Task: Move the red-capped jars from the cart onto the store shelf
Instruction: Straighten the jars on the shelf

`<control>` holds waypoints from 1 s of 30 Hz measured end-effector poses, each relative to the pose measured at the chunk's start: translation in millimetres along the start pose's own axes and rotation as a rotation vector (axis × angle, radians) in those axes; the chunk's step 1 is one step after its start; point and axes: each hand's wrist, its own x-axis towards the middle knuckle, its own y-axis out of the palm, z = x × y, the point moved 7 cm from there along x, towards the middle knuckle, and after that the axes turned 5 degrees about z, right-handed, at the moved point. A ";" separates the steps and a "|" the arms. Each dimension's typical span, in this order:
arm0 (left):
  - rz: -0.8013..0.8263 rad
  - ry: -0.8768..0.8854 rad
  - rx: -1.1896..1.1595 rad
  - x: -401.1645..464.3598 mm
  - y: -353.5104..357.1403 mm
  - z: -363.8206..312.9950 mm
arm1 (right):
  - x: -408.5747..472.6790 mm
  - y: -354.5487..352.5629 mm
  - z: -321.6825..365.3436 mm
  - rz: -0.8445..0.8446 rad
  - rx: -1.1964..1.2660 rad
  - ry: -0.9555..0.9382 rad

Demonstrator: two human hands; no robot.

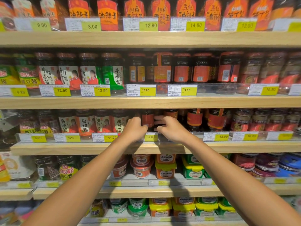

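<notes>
Jar point(147, 119): on the shelf point(97, 148), between both hands.
Left hand point(136, 128): fingers curled against it.
Right hand point(171, 128): fingers curled against it.
Cart: out of view; remaining jars unknown.

A run of light wooden shelves fills the whole frame, board above board from top to bottom, with no wall, floor or window showing. The top board point(146, 39) crosses the upper part of the frame, a second board point(65, 102) runs across the middle, and a third point(81, 148) sits just below centre. Clear plastic rails along the board fronts carry white and yellow price tags point(147, 90). Packed goods fill every tier. The light is even and bright, dimmer in the recesses under each board, and the edges of the frame are blurred.
</notes>
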 end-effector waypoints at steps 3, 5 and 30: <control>0.043 -0.012 -0.021 0.6 0.8 -3.8 | 0.2 -1.2 -2.0 0.015 -0.003 -0.008; 0.050 -0.014 -0.017 -1.4 0.9 -4.6 | -1.4 -5.5 -5.7 0.008 0.005 0.006; -0.067 0.016 0.125 -5.0 -7.5 -8.2 | 12.1 -34.6 -49.0 -0.095 -0.170 0.374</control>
